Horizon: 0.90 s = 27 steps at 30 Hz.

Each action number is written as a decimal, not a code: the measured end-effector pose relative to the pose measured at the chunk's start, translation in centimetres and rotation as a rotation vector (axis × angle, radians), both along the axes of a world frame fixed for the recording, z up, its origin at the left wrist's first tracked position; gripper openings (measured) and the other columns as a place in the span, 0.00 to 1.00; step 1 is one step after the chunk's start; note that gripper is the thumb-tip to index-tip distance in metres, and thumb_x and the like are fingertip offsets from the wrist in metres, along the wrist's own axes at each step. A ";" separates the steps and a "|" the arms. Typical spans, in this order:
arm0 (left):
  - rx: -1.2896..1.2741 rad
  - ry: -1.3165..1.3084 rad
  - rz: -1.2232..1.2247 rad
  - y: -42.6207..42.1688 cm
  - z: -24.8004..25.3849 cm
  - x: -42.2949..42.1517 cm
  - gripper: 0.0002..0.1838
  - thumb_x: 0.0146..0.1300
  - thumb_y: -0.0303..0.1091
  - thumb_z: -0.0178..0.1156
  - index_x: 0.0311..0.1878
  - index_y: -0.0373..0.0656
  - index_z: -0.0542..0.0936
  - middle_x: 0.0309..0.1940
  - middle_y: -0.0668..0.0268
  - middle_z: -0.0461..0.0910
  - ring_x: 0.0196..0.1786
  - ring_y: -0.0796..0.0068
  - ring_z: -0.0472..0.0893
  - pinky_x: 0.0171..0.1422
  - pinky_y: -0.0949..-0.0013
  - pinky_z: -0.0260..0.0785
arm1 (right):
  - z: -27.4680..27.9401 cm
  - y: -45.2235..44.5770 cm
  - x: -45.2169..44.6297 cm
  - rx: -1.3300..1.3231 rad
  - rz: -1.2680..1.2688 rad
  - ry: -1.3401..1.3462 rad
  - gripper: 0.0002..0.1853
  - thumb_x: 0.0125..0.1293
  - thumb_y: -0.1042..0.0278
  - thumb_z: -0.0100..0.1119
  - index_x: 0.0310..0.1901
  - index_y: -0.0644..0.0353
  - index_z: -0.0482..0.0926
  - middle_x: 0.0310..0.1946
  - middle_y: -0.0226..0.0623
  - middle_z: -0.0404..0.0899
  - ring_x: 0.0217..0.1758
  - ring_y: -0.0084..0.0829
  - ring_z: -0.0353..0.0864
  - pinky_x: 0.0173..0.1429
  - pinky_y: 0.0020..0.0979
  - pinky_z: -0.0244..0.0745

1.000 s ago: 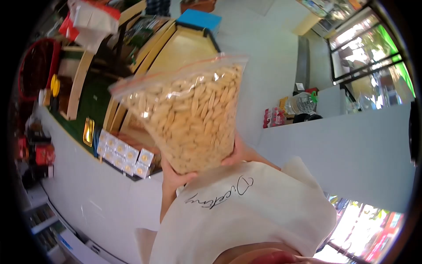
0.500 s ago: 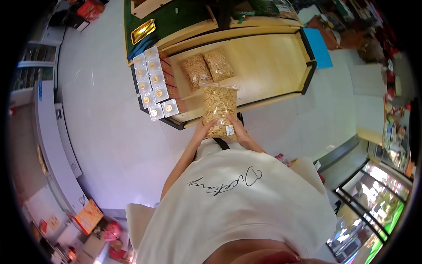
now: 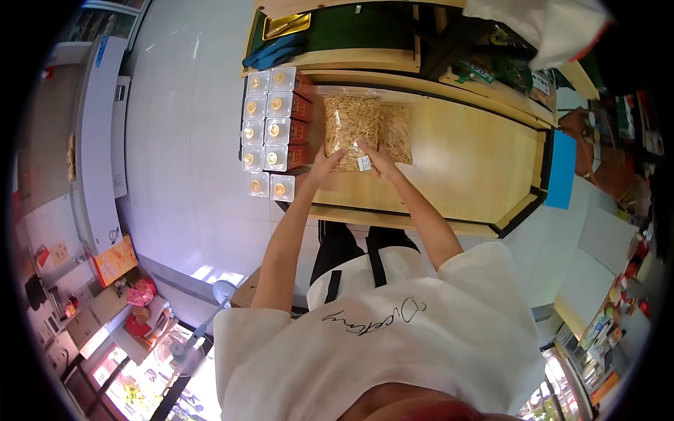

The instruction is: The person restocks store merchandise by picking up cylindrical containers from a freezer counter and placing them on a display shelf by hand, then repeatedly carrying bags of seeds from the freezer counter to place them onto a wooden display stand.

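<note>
Both hands hold a clear plastic bag (image 3: 351, 126) full of tan, nut-like pieces, with a small white label near its lower edge. My left hand (image 3: 327, 165) grips the lower left corner, thumb on the front. My right hand (image 3: 380, 161) grips the lower right side beside the label. The bag is over the left part of a wooden display tray (image 3: 463, 161). A similar filled bag (image 3: 398, 133) lies in the tray just to its right, partly covered. Whether the held bag rests on anything beneath is hidden.
Rows of red boxes with clear gold-centred tops (image 3: 277, 131) line the tray's left end. Behind are blue gloves (image 3: 277, 52) and a gold tray (image 3: 286, 26). A blue panel (image 3: 560, 170) stands at the right end. White cloth (image 3: 540, 24) hangs at the upper right.
The held bag has moved forward from near my body to over the tray, by the other bags, and both arms have stretched out. The camera view has shifted too.
</note>
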State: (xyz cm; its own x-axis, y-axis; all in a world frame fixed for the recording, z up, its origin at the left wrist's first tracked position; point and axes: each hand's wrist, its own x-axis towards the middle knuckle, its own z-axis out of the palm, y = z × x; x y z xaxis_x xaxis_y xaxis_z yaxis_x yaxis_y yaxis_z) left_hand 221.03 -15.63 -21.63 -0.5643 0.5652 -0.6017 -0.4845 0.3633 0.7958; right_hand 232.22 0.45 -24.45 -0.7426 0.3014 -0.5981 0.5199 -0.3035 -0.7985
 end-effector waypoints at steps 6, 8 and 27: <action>0.000 0.177 0.086 -0.6 -5.4 0.6 0.29 0.62 0.38 0.56 0.62 0.33 0.61 0.44 0.61 0.75 0.44 0.74 0.75 0.49 0.72 0.68 | -5.9 0.8 -2.2 0.266 0.049 -0.117 0.46 0.55 0.37 0.58 0.64 0.65 0.54 0.51 0.48 0.72 0.51 0.36 0.74 0.52 0.33 0.69; -0.050 0.394 0.109 -2.7 -8.4 2.5 0.29 0.63 0.36 0.54 0.64 0.33 0.60 0.45 0.61 0.75 0.45 0.73 0.75 0.50 0.72 0.67 | -2.5 0.5 -2.3 0.153 0.050 -0.182 0.46 0.55 0.38 0.58 0.64 0.66 0.55 0.53 0.48 0.70 0.53 0.38 0.73 0.54 0.34 0.68; -0.761 -0.433 1.164 -59.3 -4.7 31.4 0.15 0.58 0.38 0.53 0.47 0.44 0.75 0.30 0.67 0.78 0.29 0.76 0.76 0.29 0.68 0.68 | 14.1 -30.9 -12.1 1.326 0.469 0.460 0.33 0.62 0.50 0.51 0.67 0.52 0.56 0.69 0.50 0.48 0.70 0.56 0.45 0.69 0.52 0.42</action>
